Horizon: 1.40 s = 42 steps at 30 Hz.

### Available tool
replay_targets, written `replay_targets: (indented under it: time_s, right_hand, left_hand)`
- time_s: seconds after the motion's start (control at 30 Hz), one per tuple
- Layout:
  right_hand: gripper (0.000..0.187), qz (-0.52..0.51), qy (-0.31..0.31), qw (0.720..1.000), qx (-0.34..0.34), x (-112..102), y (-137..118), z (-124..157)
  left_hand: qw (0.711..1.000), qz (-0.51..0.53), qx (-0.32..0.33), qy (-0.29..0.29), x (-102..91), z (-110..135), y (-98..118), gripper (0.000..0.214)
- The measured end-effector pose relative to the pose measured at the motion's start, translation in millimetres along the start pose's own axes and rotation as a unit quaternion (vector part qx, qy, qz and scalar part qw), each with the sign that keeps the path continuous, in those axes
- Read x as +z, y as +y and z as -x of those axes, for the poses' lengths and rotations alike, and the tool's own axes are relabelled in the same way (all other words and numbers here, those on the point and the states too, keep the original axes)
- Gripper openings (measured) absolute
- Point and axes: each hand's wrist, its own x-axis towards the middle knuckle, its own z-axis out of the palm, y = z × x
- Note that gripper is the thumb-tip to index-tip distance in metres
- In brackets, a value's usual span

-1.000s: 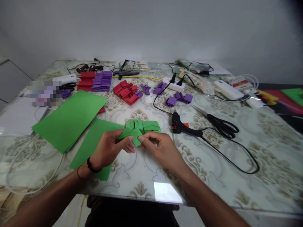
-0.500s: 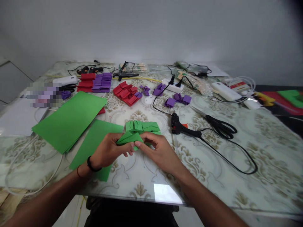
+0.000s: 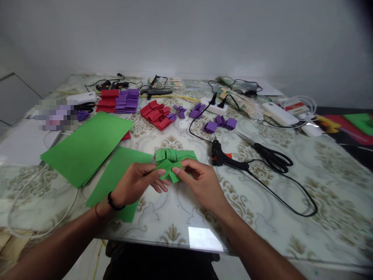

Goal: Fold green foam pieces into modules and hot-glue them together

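Observation:
A folded green paper piece (image 3: 169, 168) is pinched between both hands above the near middle of the table. My left hand (image 3: 141, 179) grips its left corner between thumb and fingers. On its right side, my right hand (image 3: 199, 181) presses with the thumb on top, its other fingers behind the paper. Just beyond lie more folded green paper pieces (image 3: 166, 154), partly covered by the held one. A green paper sheet (image 3: 116, 171) lies partly under my left forearm, and a stack of green sheets (image 3: 87, 149) rests farther left.
To the right are a black glue gun (image 3: 225, 157) with its cord and black-handled scissors (image 3: 269, 155). Folded red pieces (image 3: 155, 115) and purple pieces (image 3: 210, 127) lie farther back. A white power strip (image 3: 215, 107) has plugs in it.
The held green paper has been turned and opened out, so its crossing flaps now show. My right thumb has shifted onto its upper face. The left fingers have spread slightly underneath.

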Motion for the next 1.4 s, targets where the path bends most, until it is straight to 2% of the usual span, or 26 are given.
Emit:
replay_targets:
  time_s: [0.2, 0.3, 0.4, 0.57, 0.77, 0.87, 0.9, 0.97, 1.0, 1.03, 1.23, 1.3, 1.4]
  right_hand:
    - [0.027, 0.003, 0.016, 1.000, -0.001, 1.9, 0.7, 0.3]
    - [0.027, -0.004, 0.003, 1.000, 0.001, 0.2, 0.3, -0.2]
    - [0.026, 0.010, -0.024, 1.000, -0.007, -3.0, -0.7, -1.5]
    - [0.030, 0.073, -0.048, 0.996, -0.026, -4.7, -2.9, -2.9]
    - [0.029, 0.081, -0.067, 0.994, -0.012, -0.7, -0.6, -0.6]
    - [0.018, 0.068, -0.069, 0.995, -0.012, 0.9, 1.8, 1.4]
    - [0.029, 0.065, -0.069, 0.995, -0.016, 1.4, 2.3, 2.1]
    - [0.062, 0.068, -0.069, 0.995, -0.031, 2.4, 2.8, 3.1]
    - [0.070, 0.075, -0.067, 0.994, -0.042, 2.8, 3.0, 3.4]
    - [0.069, 0.081, -0.064, 0.993, -0.055, 3.2, 3.1, 3.6]
    - [0.037, 0.095, -0.030, 0.989, -0.108, 2.7, 2.3, 3.0]
    - [0.034, 0.080, -0.024, 0.992, -0.094, 1.8, 1.3, 2.6]
    - [0.031, -0.009, -0.035, 0.999, -0.026, -0.1, 0.6, 0.5]
  left_hand:
    - [1.000, 0.004, 0.001, -0.022, -1.1, -0.7, 2.1, 0.047]
    - [1.000, 0.007, 0.006, -0.022, -1.5, -1.3, 3.0, 0.048]
    - [1.000, -0.005, 0.018, -0.007, -1.7, -1.2, 4.2, 0.046]
    - [0.996, -0.084, 0.032, 0.010, -3.8, -1.6, 2.8, 0.031]
    - [0.991, -0.125, 0.028, 0.042, -2.1, 0.4, 2.1, 0.028]
    - [0.993, -0.109, 0.018, 0.051, 0.1, 0.8, 3.5, 0.029]
    - [0.993, -0.102, 0.013, 0.053, 0.5, 0.5, 3.6, 0.029]
    - [0.994, -0.089, 0.006, 0.057, 0.7, -0.4, 3.1, 0.030]
    - [0.995, -0.087, 0.006, 0.056, 0.4, -0.9, 2.5, 0.030]
    - [0.995, -0.085, 0.008, 0.054, 0.0, -1.4, 1.9, 0.029]
    - [0.999, -0.013, 0.011, 0.031, -1.2, -2.5, -0.7, 0.030]
    - [1.000, 0.005, 0.012, 0.018, -0.5, -2.7, -0.9, 0.030]
    - [0.999, 0.005, 0.032, 0.025, 0.7, -2.7, -1.2, 0.027]
